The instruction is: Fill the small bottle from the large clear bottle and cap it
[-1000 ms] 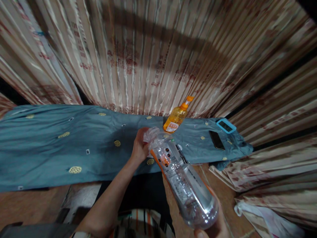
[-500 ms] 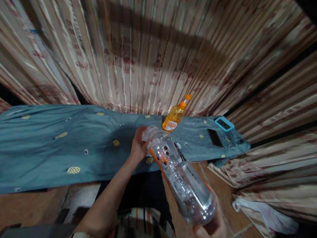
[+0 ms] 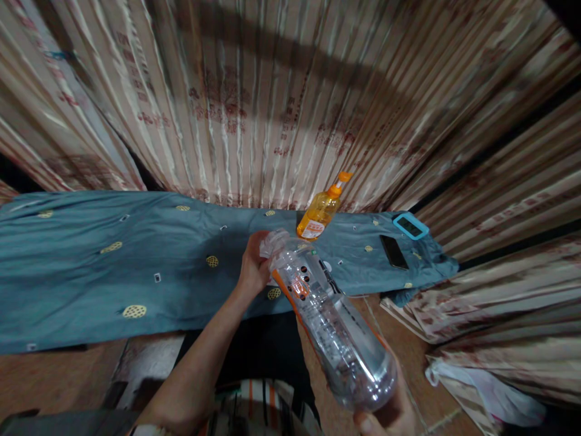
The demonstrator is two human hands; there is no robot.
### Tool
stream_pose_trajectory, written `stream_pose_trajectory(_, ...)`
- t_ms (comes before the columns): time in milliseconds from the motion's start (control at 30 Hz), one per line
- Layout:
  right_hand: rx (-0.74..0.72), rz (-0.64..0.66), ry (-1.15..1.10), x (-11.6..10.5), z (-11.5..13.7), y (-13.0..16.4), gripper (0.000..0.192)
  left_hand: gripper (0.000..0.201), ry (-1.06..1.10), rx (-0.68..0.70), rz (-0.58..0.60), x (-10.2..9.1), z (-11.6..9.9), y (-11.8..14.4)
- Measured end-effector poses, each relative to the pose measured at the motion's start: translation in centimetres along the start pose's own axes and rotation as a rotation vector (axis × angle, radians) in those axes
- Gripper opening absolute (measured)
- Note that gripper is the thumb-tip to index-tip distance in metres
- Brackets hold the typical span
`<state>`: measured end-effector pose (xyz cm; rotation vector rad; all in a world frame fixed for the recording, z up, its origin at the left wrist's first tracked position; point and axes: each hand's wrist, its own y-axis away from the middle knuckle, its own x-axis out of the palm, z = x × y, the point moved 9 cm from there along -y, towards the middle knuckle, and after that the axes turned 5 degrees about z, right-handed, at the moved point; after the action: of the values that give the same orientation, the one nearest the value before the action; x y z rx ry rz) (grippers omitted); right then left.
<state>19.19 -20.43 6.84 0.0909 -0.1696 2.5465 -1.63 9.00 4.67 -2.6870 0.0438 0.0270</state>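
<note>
Gripping a clear bottle [image 3: 331, 327], both hands' fingers [image 3: 256, 257] clamped; teal cloth [image 3: 136, 260], striped curtains [image 3: 272, 109] behind.

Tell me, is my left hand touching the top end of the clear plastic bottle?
Touching. The head view shows the left hand closed around the cap end of the clear plastic bottle, with no gap visible, while the right hand holds its base.

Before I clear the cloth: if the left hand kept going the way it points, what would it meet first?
Probably the orange bottle beyond the left hand, past the clear bottle's top; depth is unclear.
</note>
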Motion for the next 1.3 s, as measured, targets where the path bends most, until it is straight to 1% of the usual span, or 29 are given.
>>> stream_pose_trajectory(100,-0.016,0.026,0.028,0.27,0.41,-0.01,0.095,0.045,0.037,-0.027,-0.008,0.06,0.22,0.02)
stream_pose_trajectory(200,-0.010,0.018,0.025,0.13,0.38,0.00,0.096,0.048,0.054,-0.035,-0.017,0.10,0.18,0.02)
stream_pose_trajectory(300,-0.007,0.014,0.025,0.00,0.15,0.03,0.098,0.046,0.042,-0.032,-0.030,0.01,-0.02,-0.01)
stream_pose_trajectory(467,-0.015,0.023,0.026,-0.04,0.04,0.11,0.093,0.048,0.049,-0.023,-0.033,-0.01,-0.10,-0.07)
stream_pose_trajectory(600,-0.014,0.028,0.044,0.06,0.29,0.05,0.094,0.046,0.034,-0.032,-0.029,0.09,-0.04,-0.04)
stream_pose_trajectory(800,0.027,-0.011,0.038,-0.46,-0.07,-0.09,0.103,0.045,0.038,-0.039,-0.020,0.06,0.05,-0.08)
stream_pose_trajectory(1000,-0.009,0.056,0.070,-0.26,0.03,-0.08,0.096,0.045,0.038,-0.031,-0.023,-0.05,0.04,-0.11)
stream_pose_trajectory(1233,0.022,0.040,0.038,-0.43,-0.37,-0.10,0.100,0.049,0.055,-0.051,-0.026,0.18,0.33,-0.07)
stream_pose_trajectory(1300,0.037,0.013,0.028,-0.51,-0.45,-0.14,0.102,0.049,0.058,-0.042,-0.033,0.17,0.45,-0.06)
